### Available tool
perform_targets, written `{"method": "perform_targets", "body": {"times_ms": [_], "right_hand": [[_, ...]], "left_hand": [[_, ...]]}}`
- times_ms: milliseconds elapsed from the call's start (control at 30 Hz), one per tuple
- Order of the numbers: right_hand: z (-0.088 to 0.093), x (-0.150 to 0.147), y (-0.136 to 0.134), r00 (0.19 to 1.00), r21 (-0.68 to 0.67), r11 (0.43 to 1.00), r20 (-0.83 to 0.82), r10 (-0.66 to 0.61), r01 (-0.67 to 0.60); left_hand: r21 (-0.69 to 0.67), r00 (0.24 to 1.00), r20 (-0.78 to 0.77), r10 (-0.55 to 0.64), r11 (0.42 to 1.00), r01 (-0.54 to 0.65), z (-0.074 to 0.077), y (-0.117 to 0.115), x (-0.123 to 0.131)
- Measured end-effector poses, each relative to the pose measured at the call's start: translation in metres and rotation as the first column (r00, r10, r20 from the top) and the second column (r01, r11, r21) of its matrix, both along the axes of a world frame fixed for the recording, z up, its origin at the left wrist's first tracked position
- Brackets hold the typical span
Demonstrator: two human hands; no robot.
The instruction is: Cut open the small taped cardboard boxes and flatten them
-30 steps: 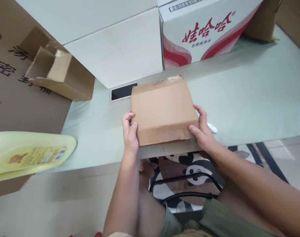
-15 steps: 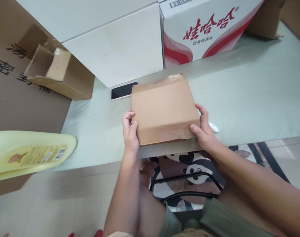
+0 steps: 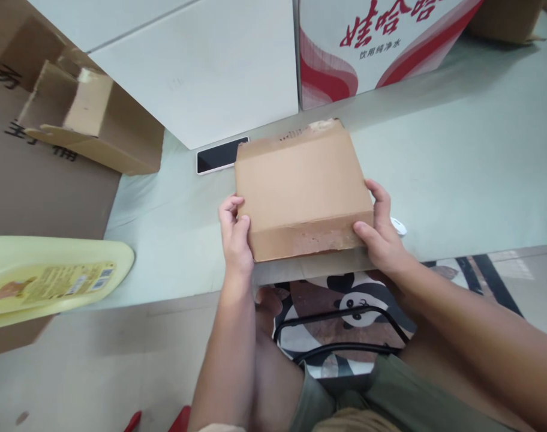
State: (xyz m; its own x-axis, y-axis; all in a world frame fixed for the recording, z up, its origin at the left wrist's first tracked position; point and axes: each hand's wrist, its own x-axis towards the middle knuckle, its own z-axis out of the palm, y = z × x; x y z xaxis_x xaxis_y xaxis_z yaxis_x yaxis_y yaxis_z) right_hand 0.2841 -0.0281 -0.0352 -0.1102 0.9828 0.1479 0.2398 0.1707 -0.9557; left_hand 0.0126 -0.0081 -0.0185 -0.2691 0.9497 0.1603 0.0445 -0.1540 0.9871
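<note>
A flat brown cardboard box with a torn, worn back edge is held between both hands over the front of the pale green table. My left hand grips its left side, the thumb near the front corner. On the right side, my right hand holds the box with the thumb on its front face and the fingers along the side. A dark-screened phone lies just behind the box's left back corner. Part of a small white object shows beside my right hand.
White boxes and a red-and-white carton stand at the back of the table. An open cardboard box is at the left, with a yellow bottle nearer. A black metal frame is below the table edge.
The box and both hands appear slightly larger and higher in view, with the hands a little farther apart. The surroundings have shifted as the camera moved. Both hands keep their hold.
</note>
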Motion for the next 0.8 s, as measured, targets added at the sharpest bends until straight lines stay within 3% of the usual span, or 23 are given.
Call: {"method": "perform_targets", "body": {"times_ms": [800], "right_hand": [[-0.0004, -0.0023, 0.0011, 1.0, -0.003, 1.0, -0.023, -0.004, 0.004]], "left_hand": [[-0.029, 1.0, 0.006, -0.001, 1.0, 0.001, 0.0012, -0.0003, 0.0016]]}}
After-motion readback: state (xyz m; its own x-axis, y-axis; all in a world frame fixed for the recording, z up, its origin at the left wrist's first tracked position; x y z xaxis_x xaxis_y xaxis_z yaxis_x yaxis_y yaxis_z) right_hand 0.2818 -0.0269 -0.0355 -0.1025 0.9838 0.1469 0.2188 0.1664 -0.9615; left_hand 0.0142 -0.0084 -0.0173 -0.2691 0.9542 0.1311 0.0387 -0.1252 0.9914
